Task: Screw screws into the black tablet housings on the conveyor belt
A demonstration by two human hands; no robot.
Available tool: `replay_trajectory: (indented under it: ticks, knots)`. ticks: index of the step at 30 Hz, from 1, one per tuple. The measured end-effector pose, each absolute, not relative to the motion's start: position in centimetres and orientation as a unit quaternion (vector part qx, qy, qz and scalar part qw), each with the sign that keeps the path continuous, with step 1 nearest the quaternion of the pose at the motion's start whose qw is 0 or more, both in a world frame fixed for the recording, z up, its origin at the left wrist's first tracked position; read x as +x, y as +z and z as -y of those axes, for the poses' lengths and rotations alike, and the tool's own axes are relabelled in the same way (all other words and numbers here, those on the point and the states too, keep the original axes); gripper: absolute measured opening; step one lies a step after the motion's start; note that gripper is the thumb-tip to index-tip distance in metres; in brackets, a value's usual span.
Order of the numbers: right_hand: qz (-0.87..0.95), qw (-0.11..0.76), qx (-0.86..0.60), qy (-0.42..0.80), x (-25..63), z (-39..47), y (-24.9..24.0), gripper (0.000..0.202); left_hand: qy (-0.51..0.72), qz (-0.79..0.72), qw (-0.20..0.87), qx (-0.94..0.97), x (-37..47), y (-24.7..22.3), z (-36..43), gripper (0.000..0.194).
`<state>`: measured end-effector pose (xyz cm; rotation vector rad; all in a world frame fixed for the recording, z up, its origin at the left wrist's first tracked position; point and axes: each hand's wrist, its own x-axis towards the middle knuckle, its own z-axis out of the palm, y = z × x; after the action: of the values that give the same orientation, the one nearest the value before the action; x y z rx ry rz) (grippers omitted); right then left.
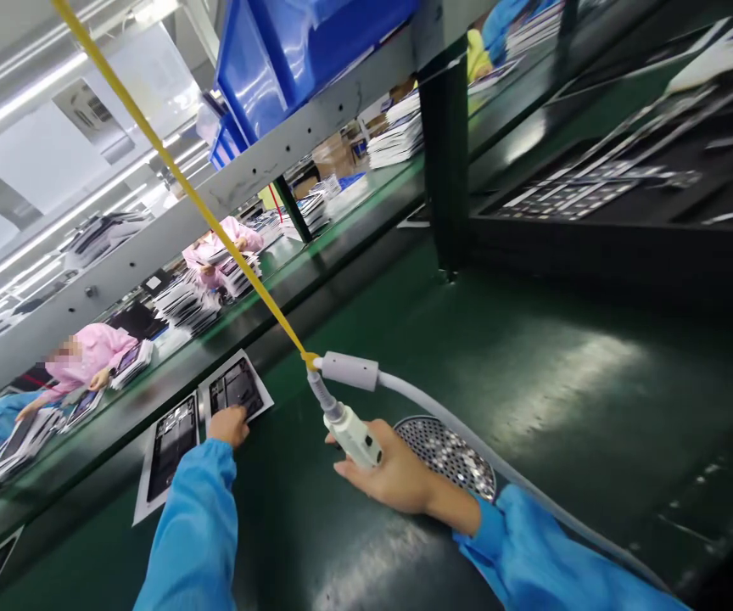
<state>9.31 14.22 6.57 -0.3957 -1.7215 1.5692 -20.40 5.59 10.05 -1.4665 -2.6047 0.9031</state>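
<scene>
White corded handheld tool [355, 437], tied to yellow cord [214, 225], gripped in right hand [398, 471] beside perforated round tray [412, 431]. Left hand [230, 424] curled at white-bordered dark panel [234, 386]; can't tell if holding.

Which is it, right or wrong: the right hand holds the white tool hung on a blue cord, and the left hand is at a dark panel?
Wrong on the cord: the head view shows a yellow cord. The right hand does hold the white tool, and the left hand is at a dark panel.
</scene>
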Motion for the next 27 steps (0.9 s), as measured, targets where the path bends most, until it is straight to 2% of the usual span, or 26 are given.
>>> replay_trajectory:
  ticks: [8,13,17,21,27]
  knots:
    - [0.687,0.356,-0.144,0.617,9.3,-15.1,6.6,0.007,0.240,0.801,-0.002,-0.549,-11.0,10.5,-6.1,0.022]
    - [0.662,0.336,-0.182,0.644,10.1,-16.0,6.7,0.027,0.188,0.765,-0.011,-0.616,-3.4,9.4,-4.0,0.022]
    - [0.654,0.358,-0.213,0.631,10.8,-17.0,6.9,0.036,0.123,0.744,-0.017,-0.656,0.9,7.7,-1.6,0.016]
    - [0.655,0.367,-0.224,0.621,11.5,-18.3,7.6,0.034,0.074,0.745,-0.036,-0.662,2.6,5.4,0.1,0.019]
    - [0.625,0.424,-0.229,0.615,12.9,-20.5,7.4,0.023,-0.080,0.744,0.004,-0.664,0.9,2.5,0.9,0.025]
